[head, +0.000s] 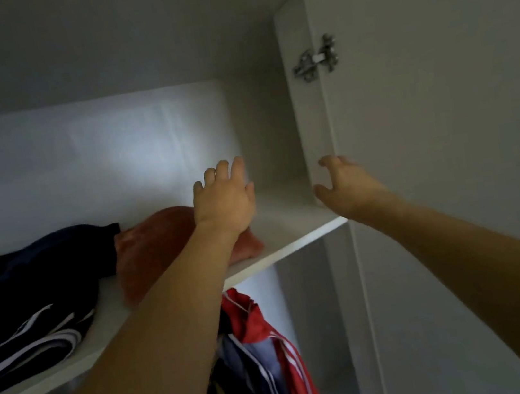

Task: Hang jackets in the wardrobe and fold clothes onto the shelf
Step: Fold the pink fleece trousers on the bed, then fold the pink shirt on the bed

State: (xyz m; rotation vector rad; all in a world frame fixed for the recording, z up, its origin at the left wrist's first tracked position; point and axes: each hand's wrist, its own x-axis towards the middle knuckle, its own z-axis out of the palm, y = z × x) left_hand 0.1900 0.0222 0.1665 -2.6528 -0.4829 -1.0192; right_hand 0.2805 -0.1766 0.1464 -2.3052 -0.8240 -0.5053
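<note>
Head view. On white shelf (291,236): orange-pink garment (157,242), loosely folded, soft and rumpled, right of dark navy garment (37,297) with white stripes; the 2 touching. Left hand (223,199) raised above orange-pink garment's right end, fingers straight and spread, holding nothing. Right hand (344,184) near shelf's right end, fingers loosely curled and apart, holding nothing. Below shelf: red jacket (274,346) with white stripes hanging, partly hidden by left forearm; hanger and rail not visible. Navy garment cut off at left edge. Door hinge (315,58) at upper right.

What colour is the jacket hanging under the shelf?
The jacket is red with white stripes, seen in the head view.
</note>
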